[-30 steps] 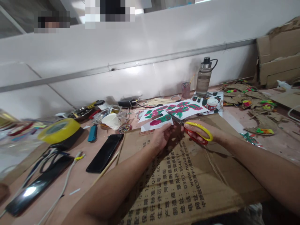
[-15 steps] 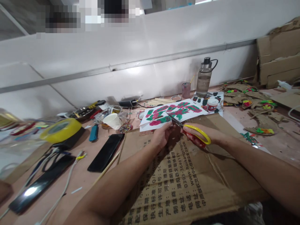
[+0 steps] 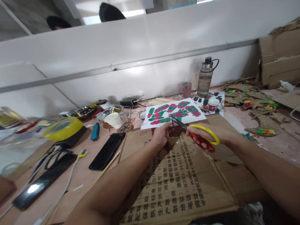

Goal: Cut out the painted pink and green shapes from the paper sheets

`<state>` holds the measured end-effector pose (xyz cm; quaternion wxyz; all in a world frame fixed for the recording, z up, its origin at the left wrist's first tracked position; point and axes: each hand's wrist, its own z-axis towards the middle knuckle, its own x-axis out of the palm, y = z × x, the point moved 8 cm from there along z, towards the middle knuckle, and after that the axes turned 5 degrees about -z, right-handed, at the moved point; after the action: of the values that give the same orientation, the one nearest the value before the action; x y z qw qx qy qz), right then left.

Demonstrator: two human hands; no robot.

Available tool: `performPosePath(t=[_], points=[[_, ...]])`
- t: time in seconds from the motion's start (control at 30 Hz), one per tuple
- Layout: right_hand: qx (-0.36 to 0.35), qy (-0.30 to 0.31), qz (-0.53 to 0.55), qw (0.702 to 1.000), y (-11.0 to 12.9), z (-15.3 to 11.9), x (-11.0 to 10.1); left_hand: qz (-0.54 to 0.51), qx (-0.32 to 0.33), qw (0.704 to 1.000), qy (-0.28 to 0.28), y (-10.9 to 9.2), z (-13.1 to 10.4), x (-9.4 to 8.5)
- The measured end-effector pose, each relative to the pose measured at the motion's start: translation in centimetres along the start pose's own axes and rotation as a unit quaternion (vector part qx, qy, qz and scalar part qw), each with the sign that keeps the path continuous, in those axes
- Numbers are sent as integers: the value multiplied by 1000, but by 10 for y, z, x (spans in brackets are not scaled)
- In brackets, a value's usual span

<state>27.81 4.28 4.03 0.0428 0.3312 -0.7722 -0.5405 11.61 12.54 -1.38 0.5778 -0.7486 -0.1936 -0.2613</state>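
Note:
My left hand [image 3: 161, 135] pinches the lower edge of a white paper sheet [image 3: 199, 117] painted with pink and green shapes. In my right hand [image 3: 206, 137] are scissors [image 3: 214, 130] with one yellow and one red handle loop. Their dark blades point up and left and lie at the paper's lower edge, just right of my left fingers. Both hands are above a flattened cardboard sheet [image 3: 187, 190] with printed writing.
Left are a black phone [image 3: 107, 151], a second dark device [image 3: 44, 181], yellow tape [image 3: 63, 128] and a paper cup [image 3: 113, 120]. Behind stands a water bottle [image 3: 205, 78], near a white jar [image 3: 213, 104]. Decorated brown pieces [image 3: 262, 109] lie right. Two dark-topped heads show beyond the partition.
My right hand has shifted slightly right and down with the scissors, and the handles look wider apart. The painted paper has tilted a little; my left hand still holds it.

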Motion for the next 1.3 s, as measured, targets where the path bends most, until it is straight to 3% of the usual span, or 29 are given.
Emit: performPosePath(t=[0.27,0.63,0.8,0.97,1.3], points=[[-3,17,-56,998,8,9,-7,18,-8,1000,23,-1,-3,3],[-43,49,-121,990,30,20,-13,-47,-57,996,-44,12,-20,5],[-27,70,-134,988,29,25,-20,-91,-75,991,-61,11,-22,6],[-82,65,-199,974,36,35,-29,-102,-70,990,-73,10,-22,6],[-73,71,-166,981,38,32,-31,-91,-63,992,-61,7,-24,7]])
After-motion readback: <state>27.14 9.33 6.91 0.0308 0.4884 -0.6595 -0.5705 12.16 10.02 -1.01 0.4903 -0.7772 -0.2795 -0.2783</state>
